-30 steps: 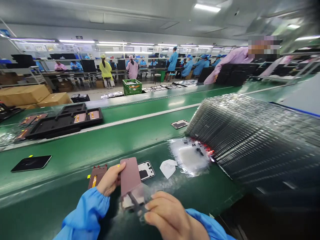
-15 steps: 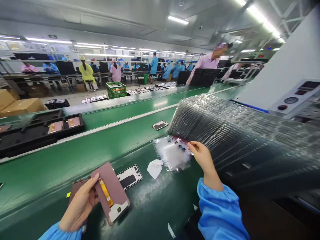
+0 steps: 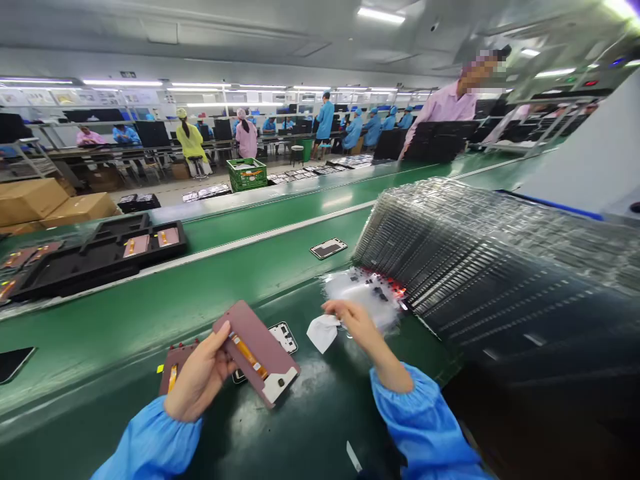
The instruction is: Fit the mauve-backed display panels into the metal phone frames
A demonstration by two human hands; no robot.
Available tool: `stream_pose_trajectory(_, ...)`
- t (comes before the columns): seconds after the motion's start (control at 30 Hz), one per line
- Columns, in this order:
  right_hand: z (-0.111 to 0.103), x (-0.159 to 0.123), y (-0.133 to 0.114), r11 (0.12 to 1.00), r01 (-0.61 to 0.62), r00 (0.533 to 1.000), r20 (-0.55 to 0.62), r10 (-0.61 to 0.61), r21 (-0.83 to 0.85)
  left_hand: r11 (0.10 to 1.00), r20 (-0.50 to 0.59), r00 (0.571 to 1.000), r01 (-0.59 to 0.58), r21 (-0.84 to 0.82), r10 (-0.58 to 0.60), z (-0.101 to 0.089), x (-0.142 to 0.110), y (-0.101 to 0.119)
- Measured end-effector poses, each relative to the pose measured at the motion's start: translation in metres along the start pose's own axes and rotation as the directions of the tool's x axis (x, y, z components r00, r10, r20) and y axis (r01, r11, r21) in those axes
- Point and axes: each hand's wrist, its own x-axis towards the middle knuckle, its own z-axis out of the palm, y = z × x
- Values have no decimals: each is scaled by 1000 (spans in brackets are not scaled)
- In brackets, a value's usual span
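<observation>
My left hand (image 3: 203, 377) grips a phone screen (image 3: 273, 347) by its edge, its pinkish back up, with an orange flex cable and a white patch. Under it lies a white-and-black phone frame (image 3: 284, 337), partly covered. A second pinkish phone screen (image 3: 167, 380) sits behind my left wrist. My right hand (image 3: 353, 323) is closed in a pinch just above a white wipe (image 3: 321, 337); whatever the fingertips hold is too small to make out. Beyond that hand is a pile of clear film pieces (image 3: 367, 290) with small black and red tabs.
To the right leans a long row of clear plastic trays (image 3: 450, 227). Another phone frame (image 3: 329, 249) lies on the green belt (image 3: 250, 267). Black trays (image 3: 65, 273) with pinkish screens stand at left, near a dark phone (image 3: 15, 363). A person in pink (image 3: 445, 107) stands across the belt.
My right hand has moved left from the clear film pile to above the white wipe. The phone screen in my left hand has shifted right and up, over more of the frame. The camera view has turned left.
</observation>
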Motion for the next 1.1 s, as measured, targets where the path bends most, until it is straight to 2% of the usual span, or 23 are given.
stream_pose_trajectory(0.03, 20, -6, -10, 989, -32, 981, 192, 4, 143, 1000, 41, 999, 0, -10, 1, 5, 3, -5)
stream_pose_trajectory(0.07, 40, -12, -19, 940, -124, 923, 385, -8, 318, 1000, 93, 996, -8, -8, 9, 10, 6, -11)
stream_pose_trajectory(0.1, 58, -18, -26, 771, -315, 834, 549, -54, 553, 1000, 169, 985, -18, 5, 17, 14, 8, -17)
stream_pose_trajectory(0.13, 73, -25, -31, 590, -473, 738, 660, -141, 655, 999, 254, 967, -38, 38, 27, 16, 9, -22)
stream_pose_trajectory(0.17, 86, -31, -33, 421, -609, 637, 731, -246, 672, 995, 334, 942, -61, 83, 30, 17, 10, -26)
stream_pose_trajectory(0.2, 95, -36, -35, 277, -702, 569, 751, -336, 656, 987, 388, 920, -103, 125, 47, 16, 11, -29)
stream_pose_trajectory(0.23, 101, -40, -35, 191, -754, 526, 753, -397, 628, 973, 418, 905, -159, 168, 76, 13, 13, -32)
stream_pose_trajectory(0.27, 103, -43, -33, 131, -781, 512, 746, -425, 611, 938, 421, 899, -244, 247, 123, 7, 14, -34)
stream_pose_trajectory(0.3, 104, -44, -32, 82, -784, 534, 736, -416, 615, 870, 395, 900, -336, 362, 183, 0, 16, -35)
stream_pose_trajectory(0.33, 103, -44, -30, 48, -777, 566, 729, -385, 628, 769, 364, 897, -412, 488, 250, -10, 18, -37)
stream_pose_trajectory(0.37, 100, -43, -28, 36, -767, 591, 727, -350, 641, 617, 346, 888, -459, 640, 302, -20, 21, -39)
stream_pose_trajectory(0.4, 97, -42, -26, 33, -750, 618, 718, -320, 661, 447, 338, 885, -455, 770, 319, -31, 24, -43)
stream_pose_trajectory(0.47, 91, -39, -23, 35, -705, 677, 687, -266, 708, 80, 326, 908, -357, 931, 265, -51, 29, -53)
stream_pose_trajectory(0.53, 86, -36, -20, 46, -672, 711, 661, -241, 739, -169, 320, 930, -291, 942, 182, -65, 34, -64)
stream_pose_trajectory(0.57, 84, -35, -19, 54, -664, 718, 656, -233, 746, -231, 327, 930, -284, 930, 171, -70, 35, -70)
stream_pose_trajectory(0.67, 80, -33, -18, 99, -646, 730, 650, -211, 757, -197, 393, 878, -348, 916, 274, -75, 36, -79)
stream_pose_trajectory(0.77, 77, -35, -24, 168, -574, 791, 596, -140, 801, -132, 406, 816, -387, 912, 411, -74, 27, -77)
stream_pose_trajectory(0.87, 74, -42, -36, 336, -428, 862, 491, -128, 839, -33, 405, 711, -474, 880, 575, -72, 10, -69)
stream_pose_trajectory(0.93, 72, -47, -43, 503, -277, 885, 422, -199, 819, 131, 361, 678, -560, 818, 640, -71, -2, -65)
stream_pose_trajectory(1.03, 73, -57, -51, 688, -39, 860, 375, -347, 725, 521, 294, 734, -654, 548, 612, -70, -16, -63)
stream_pose_trajectory(1.1, 74, -64, -53, 750, 76, 824, 382, -418, 657, 705, 316, 763, -644, 297, 564, -71, -23, -64)
